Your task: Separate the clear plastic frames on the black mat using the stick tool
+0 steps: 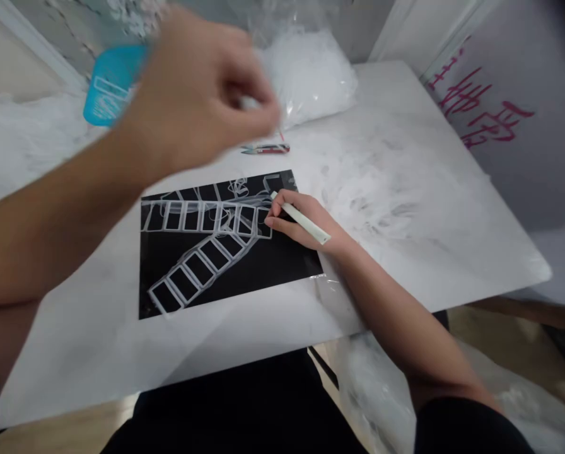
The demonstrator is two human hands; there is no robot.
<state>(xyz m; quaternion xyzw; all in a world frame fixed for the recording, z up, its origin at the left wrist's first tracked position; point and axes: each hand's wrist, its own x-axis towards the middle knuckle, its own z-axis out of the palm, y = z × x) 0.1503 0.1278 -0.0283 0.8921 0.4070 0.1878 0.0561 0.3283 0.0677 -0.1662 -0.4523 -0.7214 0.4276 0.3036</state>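
A black mat lies on the white table, and strips of small white plastic frames run across it. My right hand rests on the mat's right end, closed round a white stick-like tool, its fingertips at the end of the upper strip. My left hand is raised close to the camera and blurred. Its fingers are pinched together on something small and pale that I cannot make out.
A clear bag of white plastic pieces sits at the back of the table. Small red-handled snips lie in front of it. A blue plastic scoop is at the back left. A wall panel with red writing stands on the right.
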